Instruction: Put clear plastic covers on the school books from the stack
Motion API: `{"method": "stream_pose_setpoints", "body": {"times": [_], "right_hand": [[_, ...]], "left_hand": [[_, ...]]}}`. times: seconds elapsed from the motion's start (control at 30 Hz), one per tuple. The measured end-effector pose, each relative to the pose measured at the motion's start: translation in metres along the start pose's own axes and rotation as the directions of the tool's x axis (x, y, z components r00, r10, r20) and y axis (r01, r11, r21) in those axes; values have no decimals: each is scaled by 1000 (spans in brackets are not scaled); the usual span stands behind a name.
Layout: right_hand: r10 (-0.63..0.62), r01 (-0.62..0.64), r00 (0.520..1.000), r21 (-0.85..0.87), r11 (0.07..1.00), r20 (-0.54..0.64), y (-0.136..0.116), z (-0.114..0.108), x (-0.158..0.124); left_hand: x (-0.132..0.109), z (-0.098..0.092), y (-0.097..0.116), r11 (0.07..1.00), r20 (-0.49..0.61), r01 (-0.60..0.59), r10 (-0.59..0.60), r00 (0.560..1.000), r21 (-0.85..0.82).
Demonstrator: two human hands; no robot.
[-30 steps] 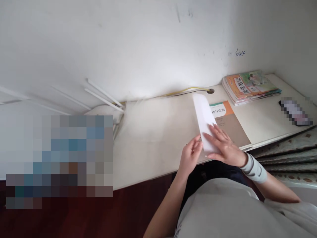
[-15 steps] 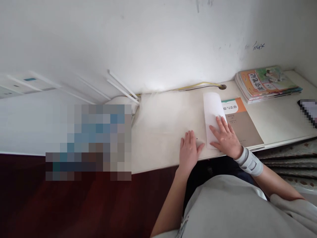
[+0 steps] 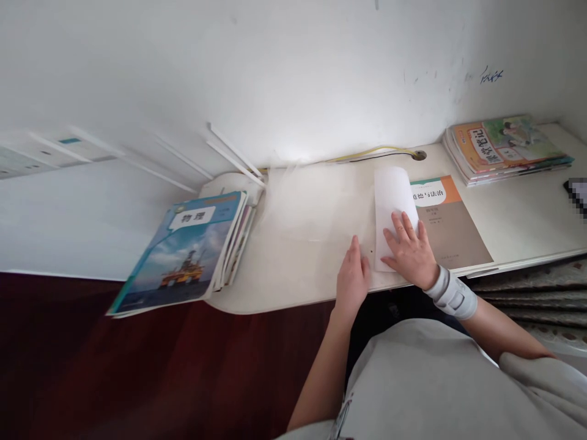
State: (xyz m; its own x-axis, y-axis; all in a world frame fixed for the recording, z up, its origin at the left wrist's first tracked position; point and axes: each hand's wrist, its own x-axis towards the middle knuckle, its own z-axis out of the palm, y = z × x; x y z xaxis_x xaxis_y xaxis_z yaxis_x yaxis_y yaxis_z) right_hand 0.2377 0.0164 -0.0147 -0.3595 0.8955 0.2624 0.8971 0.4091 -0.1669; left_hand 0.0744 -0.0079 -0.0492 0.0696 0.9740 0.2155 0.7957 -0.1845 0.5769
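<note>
My right hand (image 3: 409,249) lies flat with its fingers spread on a curled white sheet (image 3: 394,192). That sheet overlaps the left side of a textbook (image 3: 452,235) with a brown, orange and green cover, hiding part of its title. Whether sheet and book are joined I cannot tell. Left of the sheet, my left hand (image 3: 354,278) rests on its edge on the white desk (image 3: 284,275), fingers stretched out and held together, holding nothing I can see. A thin see-through plastic film (image 3: 316,201) is spread on the desk beyond my left hand.
A stack of books (image 3: 183,256) with a blue top cover sits at the desk's left end, jutting over the edge. More books (image 3: 509,146) are piled at the back right. A cable (image 3: 376,153) runs along the wall into a hole. A phone-like object (image 3: 578,194) is at the right edge.
My left hand has turned from palm-down with fingers apart to standing on its edge. My right hand stays on the white sheet. The view has shifted slightly.
</note>
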Motion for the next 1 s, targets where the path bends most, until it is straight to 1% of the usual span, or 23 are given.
{"method": "stream_pose_setpoints", "body": {"times": [0.17, 0.27, 0.33, 0.4, 0.43, 0.53, 0.63, 0.7, 0.8, 1.0], "right_hand": [[-60, 61, 997, 21, 998, -52, -15, 3, 3], [-96, 97, 995, 23, 995, -32, -24, 6, -1], [-108, 108, 994, 31, 994, -6, -24, 5, -2], [-110, 109, 994, 46, 993, 13, -17, 2, 7], [-106, 105, 994, 53, 993, 20, -10, -1, 15], [-72, 68, 996, 65, 996, 51, 18, -5, 58], [-23, 6, 987, 103, 995, 162, 45, -3, 104], [20, -54, 966, 126, 991, 256, 55, 1, 122], [75, -113, 944, 99, 989, 322, 55, 4, 127], [90, -113, 941, 52, 992, 325, 44, 6, 114]], "left_hand": [[0, 2, 1, 1000, -6, 1, -1, 1000, -4], [-2, 5, 0, 999, -15, -21, 21, 1000, 25], [-3, 6, 0, 998, -27, -28, 29, 999, 47], [-3, 8, 0, 997, -38, -35, 38, 999, 75], [-3, 8, 0, 995, -39, -38, 42, 998, 93], [-3, 10, 2, 985, -3, -40, 41, 999, 166], [-2, 11, 4, 971, 44, -36, 26, 999, 235], [-2, 12, 4, 964, 54, -36, 23, 998, 264], [-2, 15, 2, 959, 35, -29, 20, 999, 282], [-4, 23, -7, 964, -38, -64, 76, 996, 257]]}}
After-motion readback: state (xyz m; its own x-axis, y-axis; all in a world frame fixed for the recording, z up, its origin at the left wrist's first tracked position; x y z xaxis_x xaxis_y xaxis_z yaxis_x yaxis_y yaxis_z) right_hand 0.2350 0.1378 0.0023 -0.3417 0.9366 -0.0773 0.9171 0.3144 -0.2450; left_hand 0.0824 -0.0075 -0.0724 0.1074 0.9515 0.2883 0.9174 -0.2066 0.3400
